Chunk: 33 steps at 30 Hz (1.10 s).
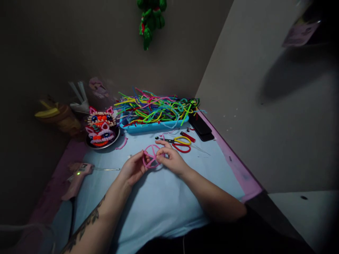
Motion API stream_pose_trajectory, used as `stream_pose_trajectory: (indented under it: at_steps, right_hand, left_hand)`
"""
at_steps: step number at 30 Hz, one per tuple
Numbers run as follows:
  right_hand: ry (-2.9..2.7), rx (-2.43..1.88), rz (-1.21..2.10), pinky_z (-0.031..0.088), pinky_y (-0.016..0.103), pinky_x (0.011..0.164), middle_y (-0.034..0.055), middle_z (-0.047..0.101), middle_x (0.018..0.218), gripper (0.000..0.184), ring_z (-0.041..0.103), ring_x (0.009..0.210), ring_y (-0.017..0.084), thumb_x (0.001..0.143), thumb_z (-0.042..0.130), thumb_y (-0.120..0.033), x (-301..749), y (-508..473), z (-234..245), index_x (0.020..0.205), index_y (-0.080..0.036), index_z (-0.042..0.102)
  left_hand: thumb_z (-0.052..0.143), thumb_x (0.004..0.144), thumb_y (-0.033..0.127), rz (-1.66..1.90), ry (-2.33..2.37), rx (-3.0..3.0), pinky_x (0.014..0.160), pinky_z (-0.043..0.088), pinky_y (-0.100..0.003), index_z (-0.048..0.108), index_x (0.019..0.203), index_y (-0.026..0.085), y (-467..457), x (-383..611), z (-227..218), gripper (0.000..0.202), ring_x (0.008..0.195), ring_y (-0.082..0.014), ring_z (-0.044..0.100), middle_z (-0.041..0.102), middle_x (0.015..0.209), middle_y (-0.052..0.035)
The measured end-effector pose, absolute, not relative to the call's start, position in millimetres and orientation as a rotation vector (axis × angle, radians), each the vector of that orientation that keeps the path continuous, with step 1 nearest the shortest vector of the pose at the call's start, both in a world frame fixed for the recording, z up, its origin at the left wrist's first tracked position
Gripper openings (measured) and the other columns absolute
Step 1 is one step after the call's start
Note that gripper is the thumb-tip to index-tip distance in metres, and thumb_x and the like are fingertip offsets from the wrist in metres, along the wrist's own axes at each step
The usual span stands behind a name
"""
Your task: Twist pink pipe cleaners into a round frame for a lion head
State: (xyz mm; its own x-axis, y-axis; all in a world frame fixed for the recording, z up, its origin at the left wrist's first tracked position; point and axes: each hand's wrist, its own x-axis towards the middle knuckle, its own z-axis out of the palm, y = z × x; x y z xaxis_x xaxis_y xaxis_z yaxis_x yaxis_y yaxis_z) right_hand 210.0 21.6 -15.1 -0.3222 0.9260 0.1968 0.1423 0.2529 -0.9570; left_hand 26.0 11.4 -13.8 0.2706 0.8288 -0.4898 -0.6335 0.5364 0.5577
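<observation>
A round pink frame of bent pipe cleaners [151,145], with spokes meeting near its middle, is held above the blue cloth. My left hand [135,165] pinches its left rim between thumb and fingers. At the spokes' crossing, the thumb and forefinger of my right hand [171,158] are closed on the pink pipe cleaner, while other fingers stretch outward. Just beyond my right hand lie scissors [182,144] with one yellow and one red handle. Parts of the frame are hidden behind my fingers.
A blue tray [156,127] heaped with colourful pipe cleaners [161,109] stands at the back. Left of it, a bowl [116,138] holds fuzzy animal faces [102,123]. A pink glue gun [79,178] lies at left. A red lighter [188,137] and black phone-like object [201,127] sit at right.
</observation>
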Motion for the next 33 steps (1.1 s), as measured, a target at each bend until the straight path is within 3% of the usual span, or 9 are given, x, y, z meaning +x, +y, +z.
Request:
stream_pose_trajectory:
  at_steps: [4, 9, 12, 15, 18, 24, 29, 33]
  right_hand:
    - [-1.561, -0.947, 1.300, 0.031, 0.044, 0.111, 0.0123, 0.050, 0.138, 0.020, 0.042, 0.135, 0.028, 0.079, 0.069, -0.038, 209, 24, -18, 0.072, -0.019, 0.065]
    - [-1.407, -0.881, 1.494, 0.040, 0.042, 0.103, 0.0119, 0.051, 0.137, 0.031, 0.044, 0.133, 0.029, 0.074, 0.072, -0.047, 206, 25, -20, 0.067, -0.019, 0.061]
    - [-1.368, -0.914, 1.464, 0.038, 0.043, 0.105, 0.0124, 0.053, 0.134, 0.031, 0.045, 0.132, 0.028, 0.073, 0.072, -0.047, 206, 27, -21, 0.067, -0.019, 0.060]
    - [-1.323, -0.947, 1.384, 0.034, 0.044, 0.108, 0.0131, 0.053, 0.131, 0.032, 0.046, 0.130, 0.028, 0.073, 0.071, -0.048, 207, 30, -23, 0.067, -0.019, 0.059]
    - [-1.255, -0.970, 1.333, 0.031, 0.046, 0.110, 0.0126, 0.054, 0.130, 0.032, 0.047, 0.129, 0.028, 0.074, 0.070, -0.048, 209, 33, -24, 0.066, -0.020, 0.057]
    - [-1.138, -0.924, 1.383, 0.027, 0.045, 0.111, 0.0099, 0.053, 0.129, 0.027, 0.044, 0.130, 0.028, 0.071, 0.073, -0.042, 209, 32, -21, 0.064, -0.020, 0.059]
    - [-1.107, -0.838, 1.527, 0.022, 0.045, 0.115, 0.0095, 0.055, 0.130, 0.033, 0.033, 0.139, 0.029, 0.067, 0.076, -0.046, 208, 30, -17, 0.059, -0.021, 0.056]
    - [-1.118, -0.848, 1.501, 0.020, 0.046, 0.116, 0.0102, 0.056, 0.129, 0.031, 0.033, 0.140, 0.029, 0.068, 0.075, -0.044, 208, 29, -17, 0.060, -0.021, 0.056]
  left_hand:
    - [0.065, 0.080, 0.011, 1.017, 0.847, 0.283, 0.057, 0.053, -0.022, 0.065, 0.069, 0.010, 10, 30, -11, 0.011, 0.053, -0.0106, 0.059, 0.062, 0.059, -0.0026]
    - [0.065, 0.079, 0.010, 1.018, 0.823, 0.353, 0.051, 0.048, -0.017, 0.065, 0.069, 0.010, 8, 30, -12, 0.011, 0.051, -0.0075, 0.055, 0.059, 0.058, 0.0000]
    - [0.070, 0.080, 0.019, 1.017, 0.838, 0.377, 0.061, 0.053, -0.022, 0.069, 0.079, 0.010, 7, 26, -12, 0.009, 0.063, -0.0112, 0.062, 0.067, 0.072, -0.0040]
    - [0.076, 0.077, 0.032, 0.993, 0.820, 0.401, 0.070, 0.055, -0.027, 0.070, 0.091, 0.012, 6, 24, -11, 0.025, 0.080, -0.0170, 0.067, 0.071, 0.089, -0.0080]
    - [0.082, 0.070, 0.035, 0.962, 0.785, 0.521, 0.074, 0.052, -0.027, 0.071, 0.093, 0.013, 4, 27, -9, 0.034, 0.086, -0.0190, 0.066, 0.071, 0.094, -0.0089]
    - [0.088, 0.061, 0.031, 1.005, 0.889, 0.623, 0.072, 0.046, -0.023, 0.069, 0.075, 0.013, 3, 32, -16, 0.029, 0.073, -0.0122, 0.060, 0.068, 0.078, -0.0034]
    - [0.086, 0.064, 0.032, 1.038, 0.874, 0.671, 0.069, 0.043, -0.022, 0.068, 0.072, 0.013, 8, 28, -24, 0.027, 0.069, -0.0118, 0.057, 0.066, 0.071, -0.0023]
    - [0.087, 0.063, 0.031, 1.035, 0.900, 0.669, 0.068, 0.042, -0.022, 0.068, 0.071, 0.014, 8, 26, -23, 0.027, 0.068, -0.0112, 0.057, 0.066, 0.070, -0.0013]
